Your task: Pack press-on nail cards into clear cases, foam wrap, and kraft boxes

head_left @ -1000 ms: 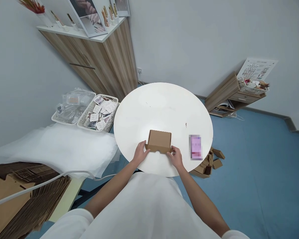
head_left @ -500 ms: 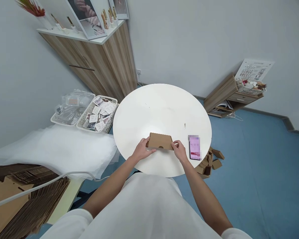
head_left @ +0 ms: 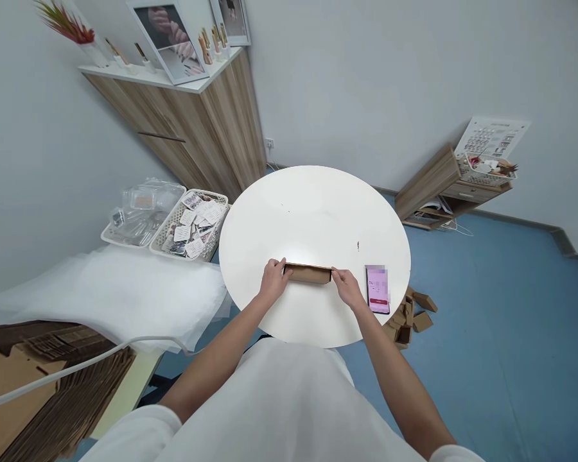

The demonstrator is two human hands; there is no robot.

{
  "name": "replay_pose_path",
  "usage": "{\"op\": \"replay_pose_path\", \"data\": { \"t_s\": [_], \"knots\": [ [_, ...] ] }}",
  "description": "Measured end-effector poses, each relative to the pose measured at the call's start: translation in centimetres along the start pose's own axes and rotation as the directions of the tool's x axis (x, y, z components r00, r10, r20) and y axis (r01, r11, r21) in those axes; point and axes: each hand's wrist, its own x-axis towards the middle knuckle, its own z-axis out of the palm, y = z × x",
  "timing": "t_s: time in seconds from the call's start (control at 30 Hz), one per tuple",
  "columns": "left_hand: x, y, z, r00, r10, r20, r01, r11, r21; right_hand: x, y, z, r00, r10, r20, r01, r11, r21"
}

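Note:
A small brown cardboard box [head_left: 308, 274] is held between my hands above the near part of the round white table [head_left: 313, 212]. My left hand [head_left: 273, 278] grips its left end, thumb on the near side. At the right end, the thumb and fingers of my right hand [head_left: 347, 287] pinch the corner. A shaded brown face of the box points toward me beneath a thin upper edge. Whether its lid is raised, I cannot tell. To the right of my right hand lies a phone [head_left: 377, 289] with a lit pink screen.
White baskets hold printed cards [head_left: 192, 224] and clear plastic packaging [head_left: 147, 208] on the left. Nearer are white sheets [head_left: 139, 289] and stacked flat cardboard [head_left: 72, 404]. Small cardboard boxes [head_left: 407, 314] are piled beyond the table's right edge. A wooden cabinet [head_left: 212, 128] stands behind.
The box has tilted, so its top with the half-round notch no longer shows and a shaded face does. My left hand has shifted slightly up and right along its end.

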Motion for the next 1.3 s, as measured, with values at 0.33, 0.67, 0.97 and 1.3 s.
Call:
{"op": "replay_pose_path", "data": {
  "t_s": [0.33, 0.67, 0.97, 1.3],
  "knots": [
    [1.1, 0.2, -1.1, 0.997, 0.061, 0.052, -0.059, 0.998, -0.038, 1.4, -1.2, -1.6, 0.987, 0.094, 0.131, -0.096, 0.995, 0.007],
    [2.0, 0.2, -1.9, 0.989, 0.093, 0.117, -0.092, 0.996, -0.020, 2.6, -1.4, -2.4, 0.964, 0.115, 0.238, -0.146, 0.983, 0.114],
    [2.4, 0.3, -2.4, 0.977, 0.029, 0.211, -0.007, 0.995, -0.104, 1.6, -0.9, -1.5, 0.968, 0.114, 0.225, -0.184, 0.930, 0.318],
    [2.2, -1.2, -2.0, 0.966, 0.085, 0.244, -0.031, 0.975, -0.218, 1.1, -0.6, -1.0, 0.985, 0.080, 0.153, -0.125, 0.943, 0.309]
  ]
}}
